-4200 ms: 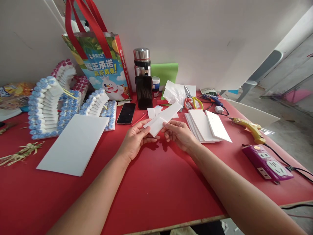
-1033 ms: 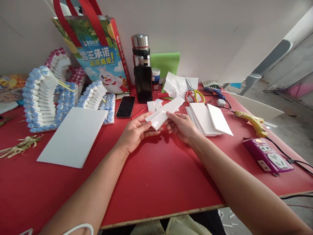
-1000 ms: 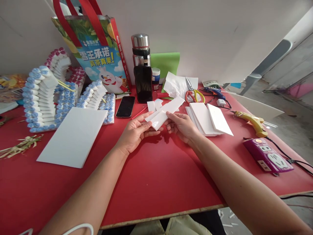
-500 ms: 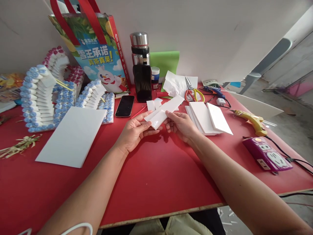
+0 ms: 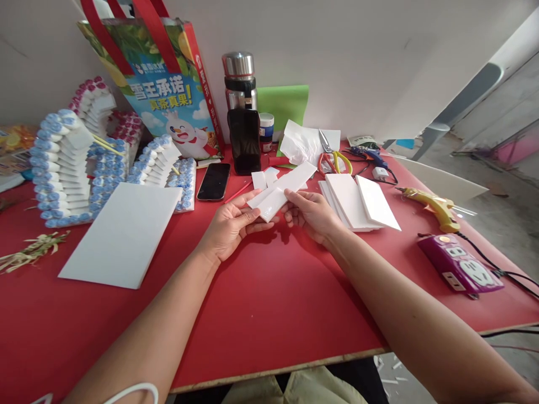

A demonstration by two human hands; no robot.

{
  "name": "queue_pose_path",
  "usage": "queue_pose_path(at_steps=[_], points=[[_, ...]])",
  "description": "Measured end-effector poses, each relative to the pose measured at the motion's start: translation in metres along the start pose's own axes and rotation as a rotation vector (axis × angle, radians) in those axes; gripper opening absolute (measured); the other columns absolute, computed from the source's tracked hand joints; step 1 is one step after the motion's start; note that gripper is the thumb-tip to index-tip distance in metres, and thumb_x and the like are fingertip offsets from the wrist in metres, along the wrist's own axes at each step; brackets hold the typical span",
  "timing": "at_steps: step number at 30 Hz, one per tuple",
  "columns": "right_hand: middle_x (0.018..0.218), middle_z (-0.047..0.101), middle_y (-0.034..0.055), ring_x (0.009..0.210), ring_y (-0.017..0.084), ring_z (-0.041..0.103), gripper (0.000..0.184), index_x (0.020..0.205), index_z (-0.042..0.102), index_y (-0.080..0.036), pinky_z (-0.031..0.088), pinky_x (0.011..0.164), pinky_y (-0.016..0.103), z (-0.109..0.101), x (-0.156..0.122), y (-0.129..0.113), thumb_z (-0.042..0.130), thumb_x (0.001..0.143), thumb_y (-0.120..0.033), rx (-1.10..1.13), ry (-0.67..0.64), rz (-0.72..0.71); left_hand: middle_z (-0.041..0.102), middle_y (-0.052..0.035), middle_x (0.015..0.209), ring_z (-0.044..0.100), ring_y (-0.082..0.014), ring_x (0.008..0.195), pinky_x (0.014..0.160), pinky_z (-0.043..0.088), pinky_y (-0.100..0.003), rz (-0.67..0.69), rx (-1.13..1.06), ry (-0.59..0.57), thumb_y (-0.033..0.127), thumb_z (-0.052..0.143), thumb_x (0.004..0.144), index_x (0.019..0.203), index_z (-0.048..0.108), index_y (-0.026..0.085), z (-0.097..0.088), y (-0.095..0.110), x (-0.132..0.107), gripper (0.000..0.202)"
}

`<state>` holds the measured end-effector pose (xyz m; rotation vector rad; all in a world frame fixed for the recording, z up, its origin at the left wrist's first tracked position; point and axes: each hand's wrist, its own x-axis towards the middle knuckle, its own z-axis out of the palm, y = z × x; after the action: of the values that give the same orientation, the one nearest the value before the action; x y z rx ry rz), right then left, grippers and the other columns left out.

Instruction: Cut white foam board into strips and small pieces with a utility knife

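Over the red table (image 5: 261, 292) both my hands hold a long white foam strip (image 5: 283, 189) that slants up to the right. My left hand (image 5: 229, 225) grips its near left end, thumb on top and fingers underneath. My right hand (image 5: 310, 213) pinches the strip's middle from the right side. Small white foam scraps (image 5: 263, 178) lie just behind the strip. A stack of cut white foam rectangles (image 5: 357, 201) sits right of my right hand.
A large white foam sheet (image 5: 122, 233) lies at the left, with blue-and-white stepped craft pieces (image 5: 71, 168) behind it. Two black phones (image 5: 214, 181), a steel flask (image 5: 238, 78), a printed bag (image 5: 164, 90), scissors (image 5: 332, 160), a yellow glue gun (image 5: 433, 207) and a purple power strip (image 5: 461, 269) surround the hands.
The hands and the strip stay nearly as they were. The view has shifted slightly, so the objects sit a little lower and further left in the picture.
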<state>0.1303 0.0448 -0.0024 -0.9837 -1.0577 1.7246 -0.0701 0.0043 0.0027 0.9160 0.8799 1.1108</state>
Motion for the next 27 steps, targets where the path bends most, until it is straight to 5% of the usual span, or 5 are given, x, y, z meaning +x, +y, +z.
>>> queue_pose_path(at_steps=[17,27], points=[[0.062,0.066,0.0043,0.047,0.009,0.057,0.038,0.069,0.064,-0.013,0.050,0.045,0.019,0.0003,0.0013,-0.0002,0.080,0.078,-0.047,0.007,0.005,-0.029,0.070,-0.0151,0.125,0.073,-0.0287,0.103,0.096,0.059,-0.046,0.015,-0.002,-0.053,0.023,0.069,0.089,0.151,0.041,0.019,0.0005,-0.0006,-0.0015,0.068],[0.063,0.066,0.0042,0.047,0.009,0.057,0.039,0.071,0.065,-0.013,0.051,0.046,0.020,-0.0026,0.0031,0.0025,0.080,0.077,-0.049,0.003,-0.019,-0.043,0.074,-0.0177,0.114,0.074,-0.0309,0.101,0.092,0.060,-0.049,-0.003,-0.078,-0.026,0.036,0.055,0.095,0.146,0.047,0.012,0.0001,0.0018,0.0004,0.057]])
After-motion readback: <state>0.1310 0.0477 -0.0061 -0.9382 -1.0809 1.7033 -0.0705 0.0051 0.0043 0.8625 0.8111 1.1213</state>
